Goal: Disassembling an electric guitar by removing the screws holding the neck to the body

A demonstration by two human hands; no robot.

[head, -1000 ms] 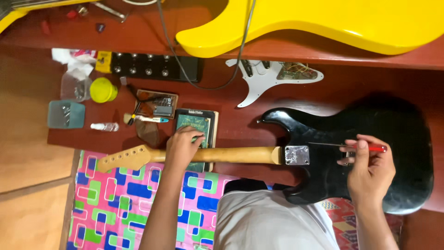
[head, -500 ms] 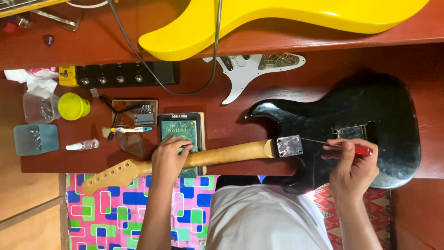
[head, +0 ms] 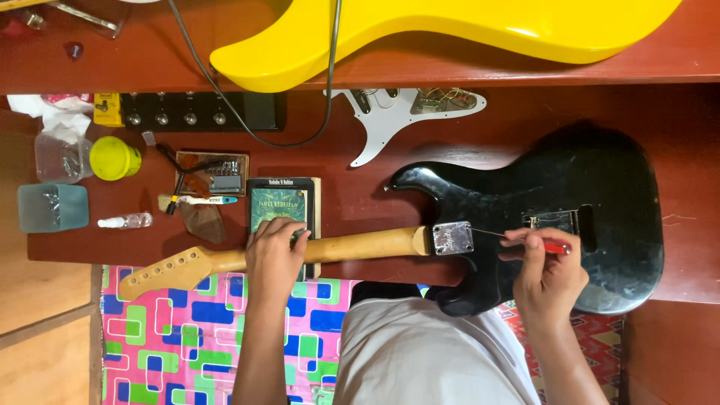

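single head-worn view, looking steeply down from above the person's lap onto a red-brown table (head: 360, 142). the far table edge lies at the top of the frame, the person's torso at the bottom centre. the range is close, about arm's reach, with both forearms entering from below. no second view shares the scene.

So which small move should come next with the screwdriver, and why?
Probably turn the red-handled screwdriver in the right hand: its tip meets the metal neck plate of the black guitar body, while the left hand steadies the wooden neck.
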